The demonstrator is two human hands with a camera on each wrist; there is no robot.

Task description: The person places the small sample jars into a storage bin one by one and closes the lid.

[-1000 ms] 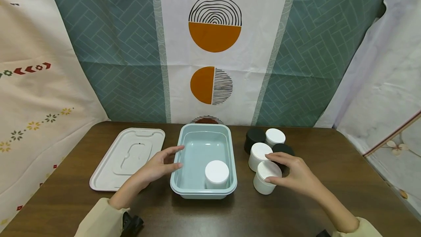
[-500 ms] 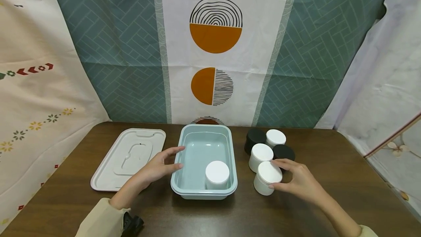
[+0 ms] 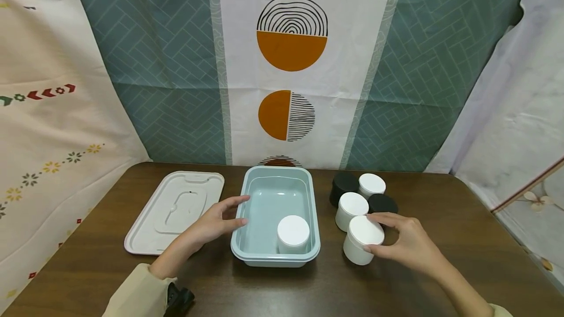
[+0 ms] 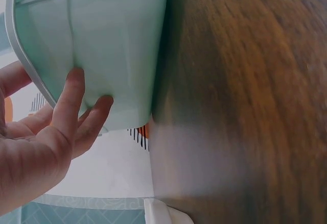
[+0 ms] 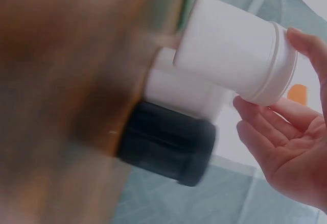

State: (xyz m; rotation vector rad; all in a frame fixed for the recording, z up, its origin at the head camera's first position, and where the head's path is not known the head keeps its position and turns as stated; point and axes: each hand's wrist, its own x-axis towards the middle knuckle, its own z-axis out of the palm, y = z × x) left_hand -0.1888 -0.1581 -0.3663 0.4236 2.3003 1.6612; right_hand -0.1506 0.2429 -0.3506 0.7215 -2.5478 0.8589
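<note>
A pale blue-green plastic tub [image 3: 237, 253] stands mid-table with one white lidded jar [image 3: 293, 231] inside, near its front right corner. At the tub's left rim my left hand [image 3: 219, 219] holds it, index finger and thumb at the rim. In the left wrist view, other fingertips [image 4: 76, 78] of that hand lie against the outer wall. To the right of the tub, my right hand [image 3: 403, 241] pinches the lid edge of another white jar [image 3: 363, 241] between thumb and fingers. The right wrist view shows this held jar [image 5: 230, 45] tilted, its base off the table.
Beyond the held jar are two white jars [image 3: 352, 209] [image 3: 371, 183] and two black jars [image 3: 343, 185] [image 3: 382, 203], standing close together. A white rectangular lid [image 3: 145, 229] lies flat left of the tub. Patterned curtains [image 3: 176, 87] hang behind the brown table [image 3: 282, 297].
My right hand has closed on the front white jar's lid, and the jar has tipped and shifted slightly away from the group. The left hand stays at the tub's rim.
</note>
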